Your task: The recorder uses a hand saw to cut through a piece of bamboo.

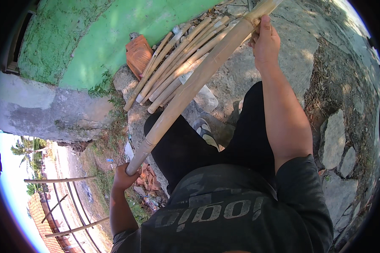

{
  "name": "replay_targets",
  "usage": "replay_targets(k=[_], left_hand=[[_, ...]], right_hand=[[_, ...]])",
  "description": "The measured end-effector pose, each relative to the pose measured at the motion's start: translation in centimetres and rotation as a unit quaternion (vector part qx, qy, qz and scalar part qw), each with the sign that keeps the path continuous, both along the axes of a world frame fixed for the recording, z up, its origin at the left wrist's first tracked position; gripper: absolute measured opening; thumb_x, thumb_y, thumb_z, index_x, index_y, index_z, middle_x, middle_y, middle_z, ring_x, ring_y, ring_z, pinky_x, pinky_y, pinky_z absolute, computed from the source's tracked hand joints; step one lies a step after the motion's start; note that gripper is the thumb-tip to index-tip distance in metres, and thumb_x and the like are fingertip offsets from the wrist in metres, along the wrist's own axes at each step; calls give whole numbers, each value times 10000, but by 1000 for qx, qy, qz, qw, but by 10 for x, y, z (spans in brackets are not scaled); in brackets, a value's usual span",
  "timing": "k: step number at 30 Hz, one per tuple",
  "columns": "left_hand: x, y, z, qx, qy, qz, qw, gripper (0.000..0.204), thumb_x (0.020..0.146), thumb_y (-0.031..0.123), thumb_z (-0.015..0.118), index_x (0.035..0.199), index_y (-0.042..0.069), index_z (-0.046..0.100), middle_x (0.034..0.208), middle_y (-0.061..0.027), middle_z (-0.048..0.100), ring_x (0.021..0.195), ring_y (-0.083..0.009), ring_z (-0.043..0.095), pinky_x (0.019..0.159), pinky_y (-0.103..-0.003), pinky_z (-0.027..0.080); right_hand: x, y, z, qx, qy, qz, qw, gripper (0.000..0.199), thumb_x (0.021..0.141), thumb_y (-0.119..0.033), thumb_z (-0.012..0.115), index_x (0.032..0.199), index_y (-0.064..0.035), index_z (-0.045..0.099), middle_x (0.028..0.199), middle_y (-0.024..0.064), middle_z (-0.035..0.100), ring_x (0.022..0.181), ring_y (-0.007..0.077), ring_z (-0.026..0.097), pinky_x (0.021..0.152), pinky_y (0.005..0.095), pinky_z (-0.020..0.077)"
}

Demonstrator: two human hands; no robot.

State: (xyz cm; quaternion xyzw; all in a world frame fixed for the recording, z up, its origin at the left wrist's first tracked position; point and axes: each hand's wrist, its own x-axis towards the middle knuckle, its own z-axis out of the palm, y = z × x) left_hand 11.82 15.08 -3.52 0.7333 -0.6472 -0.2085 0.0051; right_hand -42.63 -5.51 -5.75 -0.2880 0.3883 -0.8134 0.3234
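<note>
A thick bamboo pole (202,78) slants across the middle of the scene from near left to far right, with both hands on it. The left hand (124,177) has its grip clamped on the pole's near end. The right hand (267,44) has its grip clamped on the far part, beside a joint, thumb resting along the surface. Between the hands the pole passes over the left leg of the black trousers (251,130); I cannot tell whether they touch. Farther off, left of the pole's far half, thinner canes (166,69) lie side by side, next to orange tiles (137,57) by a green wall (93,46). A shoe (205,133) shows between the legs. Flat stones (333,139) lie at right, and a frame (60,180) of poles stands at near left.
</note>
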Motion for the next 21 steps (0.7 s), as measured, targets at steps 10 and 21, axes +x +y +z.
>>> replay_targets(k=[10, 21], left_hand=[[7, 6, -26, -76, -3, -9, 997, 333, 685, 261, 823, 805, -12, 674, 693, -169, 660, 633, -261, 672, 623, -401, 520], [4, 2, -30, -112, -6, -20, 993, 327, 685, 257, 818, 819, -7, 680, 722, -193, 663, 667, -336, 681, 631, -416, 518]], right_hand=[[1, 3, 1, 9, 22, -17, 1000, 525, 961, -605, 533, 789, -113, 472, 614, -40, 401, 526, 74, 383, 524, 264, 389], [4, 0, 1, 11, -1, -6, 1000, 521, 980, -601, 497, 786, -118, 476, 619, -45, 398, 538, 73, 381, 518, 264, 377]])
